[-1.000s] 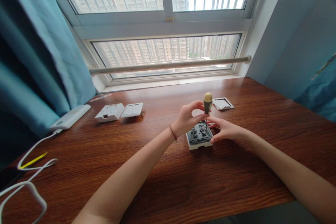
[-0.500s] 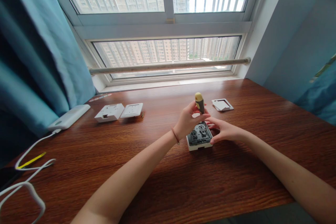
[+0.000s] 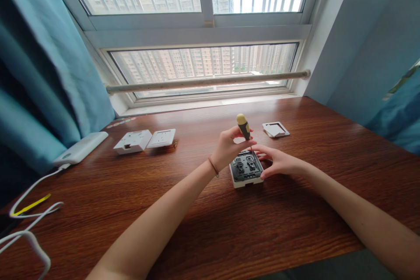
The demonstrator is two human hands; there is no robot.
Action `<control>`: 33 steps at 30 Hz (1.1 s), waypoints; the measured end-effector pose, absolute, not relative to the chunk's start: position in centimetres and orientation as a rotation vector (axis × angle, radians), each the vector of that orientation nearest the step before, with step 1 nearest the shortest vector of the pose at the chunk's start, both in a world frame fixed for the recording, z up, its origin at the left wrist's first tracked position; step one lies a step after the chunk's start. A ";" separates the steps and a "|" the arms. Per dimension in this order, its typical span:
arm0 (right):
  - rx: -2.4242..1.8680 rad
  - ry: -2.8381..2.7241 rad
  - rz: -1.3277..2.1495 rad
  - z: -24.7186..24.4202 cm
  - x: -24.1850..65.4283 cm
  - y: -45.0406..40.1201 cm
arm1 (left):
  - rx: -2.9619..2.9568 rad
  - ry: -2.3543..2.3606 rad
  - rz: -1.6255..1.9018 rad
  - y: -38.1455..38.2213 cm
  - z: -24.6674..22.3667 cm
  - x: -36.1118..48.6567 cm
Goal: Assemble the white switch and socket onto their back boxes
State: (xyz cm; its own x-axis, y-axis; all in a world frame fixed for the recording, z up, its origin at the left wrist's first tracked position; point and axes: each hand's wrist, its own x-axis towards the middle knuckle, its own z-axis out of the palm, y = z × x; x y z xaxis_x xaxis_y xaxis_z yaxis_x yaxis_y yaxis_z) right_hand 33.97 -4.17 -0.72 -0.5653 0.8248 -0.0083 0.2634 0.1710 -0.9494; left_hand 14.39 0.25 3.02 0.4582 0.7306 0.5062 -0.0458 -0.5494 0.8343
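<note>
My left hand (image 3: 232, 144) grips a screwdriver (image 3: 243, 126) with a yellow and dark handle, tilted a little, its shaft pointing down at the right side of a wall switch (image 3: 245, 167). This switch has a dark inner face with two small mechanisms, set in a white box on the table. Around the box's right and far edges curl the fingers of my right hand (image 3: 277, 162), with the thumb at the near right corner. The screwdriver's tip is too small to make out clearly against the dark face.
A white frame with a loose plate (image 3: 276, 130) lies beyond my right hand. To the left are a white box (image 3: 133, 142), a socket panel (image 3: 162, 138) and small brass-coloured screws (image 3: 175, 144). A white power bank (image 3: 80, 148) with a cable rests by the curtain; a yellow stick (image 3: 32, 205) lies nearer.
The screwdriver handle has tipped further to the left, and my left hand has moved slightly with it. My right hand keeps its hold on the box. The whole view has shifted a little.
</note>
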 end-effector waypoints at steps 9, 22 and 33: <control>-0.992 -1.927 1.406 -0.5 33.8 -4.3 | 1.925 0.491 1.044 0.4 3.7 13.7; -0.992 -1.890 1.472 -1.4 34.3 -3.9 | 1.784 0.260 0.893 -0.7 4.1 14.1; -0.964 -1.909 1.453 -1.1 34.1 -4.0 | 1.831 0.606 1.169 -1.2 3.4 14.9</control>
